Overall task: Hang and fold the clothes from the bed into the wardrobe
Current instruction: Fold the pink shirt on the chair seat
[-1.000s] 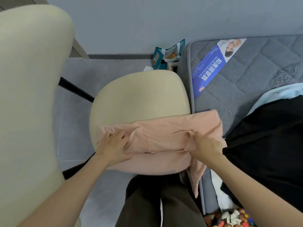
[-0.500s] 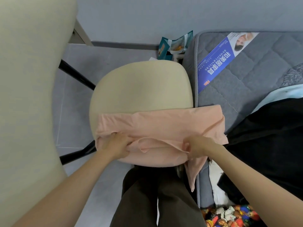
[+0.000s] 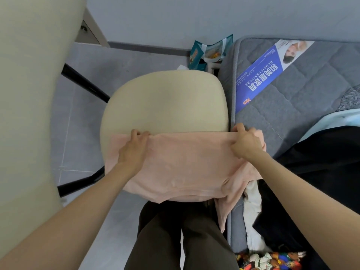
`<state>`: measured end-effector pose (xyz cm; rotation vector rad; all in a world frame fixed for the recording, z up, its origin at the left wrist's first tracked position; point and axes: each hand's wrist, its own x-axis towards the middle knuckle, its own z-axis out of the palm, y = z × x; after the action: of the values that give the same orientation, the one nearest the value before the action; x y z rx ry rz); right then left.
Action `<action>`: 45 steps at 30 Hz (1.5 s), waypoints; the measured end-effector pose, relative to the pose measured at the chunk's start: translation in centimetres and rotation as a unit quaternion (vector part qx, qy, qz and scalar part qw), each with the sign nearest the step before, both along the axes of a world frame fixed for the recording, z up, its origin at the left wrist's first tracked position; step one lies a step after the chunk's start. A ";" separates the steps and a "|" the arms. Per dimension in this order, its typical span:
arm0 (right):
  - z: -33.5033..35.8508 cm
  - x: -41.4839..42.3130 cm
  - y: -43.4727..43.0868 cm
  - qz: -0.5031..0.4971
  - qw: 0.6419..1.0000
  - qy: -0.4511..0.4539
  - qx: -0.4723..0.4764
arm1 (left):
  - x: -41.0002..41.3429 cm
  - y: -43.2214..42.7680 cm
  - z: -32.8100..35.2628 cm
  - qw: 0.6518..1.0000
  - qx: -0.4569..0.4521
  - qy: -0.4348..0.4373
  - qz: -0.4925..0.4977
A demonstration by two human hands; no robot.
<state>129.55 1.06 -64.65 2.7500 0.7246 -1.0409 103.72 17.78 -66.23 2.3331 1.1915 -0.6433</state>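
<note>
While one pink garment (image 3: 185, 168) lies spread across the near half of the single cream chair seat (image 3: 165, 102), we count two hands on it; the left hand (image 3: 134, 149) curls its fingers over the garment's far edge near the left end, and the right hand (image 3: 245, 143) does the same near the right end, so both grip the cloth and the edge runs taut between them; one loose pink flap hangs off the seat's right side, just beside the mattress (image 3: 303, 90); on that one grey quilted mattress we count one blue label (image 3: 259, 78), one black garment (image 3: 321, 172), one pale blue cloth (image 3: 335, 119), one white cloth (image 3: 253, 193) and one bright patterned piece (image 3: 272, 260); one teal snack bag (image 3: 210, 53) stands beyond the chair; two black chair legs (image 3: 85, 84) show to the left.
</note>
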 end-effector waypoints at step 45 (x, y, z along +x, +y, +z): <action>0.6 -5.2 -5.5 -0.124 0.972 -0.089 0.181 | -4.8 -2.7 2.9 0.974 0.097 -0.015 0.202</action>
<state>124.38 -4.47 -64.08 3.2656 0.6060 -0.7446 98.96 15.07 -63.32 2.1398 1.7185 -0.3600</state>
